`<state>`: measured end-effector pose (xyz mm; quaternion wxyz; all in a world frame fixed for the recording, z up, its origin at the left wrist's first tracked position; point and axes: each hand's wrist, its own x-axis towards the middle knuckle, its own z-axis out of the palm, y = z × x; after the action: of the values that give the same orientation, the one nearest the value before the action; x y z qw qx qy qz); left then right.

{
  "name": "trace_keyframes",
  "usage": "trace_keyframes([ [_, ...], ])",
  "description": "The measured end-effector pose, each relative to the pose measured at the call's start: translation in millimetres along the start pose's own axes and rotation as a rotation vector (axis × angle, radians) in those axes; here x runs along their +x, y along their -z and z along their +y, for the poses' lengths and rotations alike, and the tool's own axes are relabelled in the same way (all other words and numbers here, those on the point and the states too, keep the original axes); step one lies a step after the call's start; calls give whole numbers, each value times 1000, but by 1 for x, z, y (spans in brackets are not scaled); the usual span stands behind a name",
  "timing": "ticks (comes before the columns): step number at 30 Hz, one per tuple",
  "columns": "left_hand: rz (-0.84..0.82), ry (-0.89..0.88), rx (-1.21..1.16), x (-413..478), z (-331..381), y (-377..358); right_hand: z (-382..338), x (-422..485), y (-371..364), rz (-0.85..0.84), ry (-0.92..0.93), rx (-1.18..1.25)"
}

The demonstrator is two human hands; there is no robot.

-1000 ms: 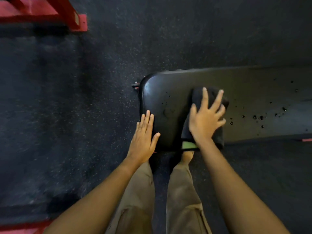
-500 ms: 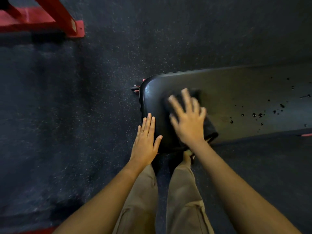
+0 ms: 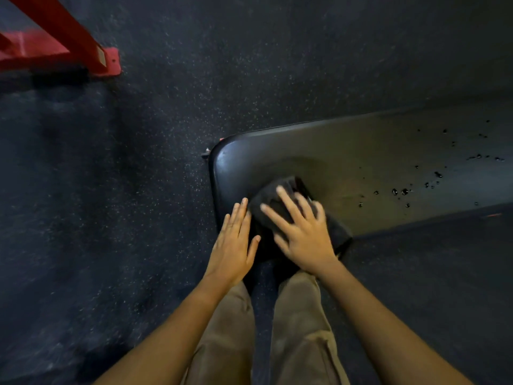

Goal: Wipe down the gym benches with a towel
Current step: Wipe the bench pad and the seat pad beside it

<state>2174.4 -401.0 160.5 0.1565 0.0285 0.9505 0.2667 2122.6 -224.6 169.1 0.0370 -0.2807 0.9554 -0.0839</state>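
While the right grip point(image 3: 302, 240), fingers spread and unclenched, presses the towel point(image 3: 340, 232) flat on the near left corner of the desk point(image 3: 347, 151), the left grip point(image 3: 233, 245), also released, rests flat on the desk edge beside it, probably as a brace; droplets point(image 3: 399, 191) farther right are not yet wiped.

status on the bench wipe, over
Right hand flat, pressing towel onto bench near its end. Left hand flat on the bench corner beside it. Droplets unwiped further right; nothing blocking.
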Motion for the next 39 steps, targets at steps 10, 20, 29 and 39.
trace_keyframes([
  [10, 26, -58, 85, 52, 59, -29, 109, 35, 27, 50, -592, -3],
  [20, 139, 147, 106, 92, 127, -62, 191, -3, 42, 50, -808, 50],
  [29, 193, 291, 196, 103, 153, -79, 232, -64, 39, -4, 72, -32],
  [39, 201, 287, 215, 104, 152, -80, 215, -22, 39, -48, 111, -27],
])
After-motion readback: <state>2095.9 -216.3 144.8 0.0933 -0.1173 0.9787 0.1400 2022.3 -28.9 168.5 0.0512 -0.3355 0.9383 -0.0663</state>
